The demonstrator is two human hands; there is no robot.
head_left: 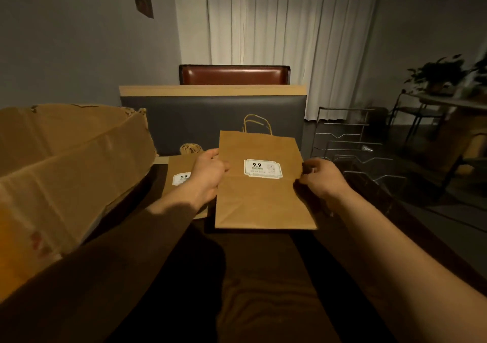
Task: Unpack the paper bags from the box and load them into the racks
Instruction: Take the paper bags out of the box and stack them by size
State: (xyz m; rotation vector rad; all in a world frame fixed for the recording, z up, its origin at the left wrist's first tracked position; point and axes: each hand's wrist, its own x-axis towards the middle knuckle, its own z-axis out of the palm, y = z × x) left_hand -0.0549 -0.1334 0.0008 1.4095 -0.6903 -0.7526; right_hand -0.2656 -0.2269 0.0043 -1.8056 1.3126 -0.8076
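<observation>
1. Head view, dim room, dark wooden table [263,290] in the foreground.
2. Flat brown paper bag with a white "9.9" label [259,182] is held above the table at centre, label side up, twisted-paper handles pointing away from the person.
3. Left hand [209,171] grips the left edge of this bag, thumb on top, fingers curled around the edge.
4. Right hand [320,175] pinches the right edge of the same bag at about label height; fingertips partly in shadow.
5. Second brown paper bag with the same white label [179,174] lies flat on the table just left of the held bag, partly hidden under the left hand and forearm. Its handles show beyond its far edge.
6. Large open corrugated cardboard box [66,168] sits at the left, flaps raised and torn along the top edge. Its contents cannot be seen from this angle.
7. Silver wire rack with several tiered dividers [353,142] stands at the right of the table, near the right hand but apart from it. No bag visible in its slots.
8. Dark panel with a tan top edge [213,121] stands upright behind the bags.
9. Brown leather chair back [234,75] and white curtain [290,26] lie beyond the panel.
10. Potted plant [440,74] on a side table at far right.
</observation>
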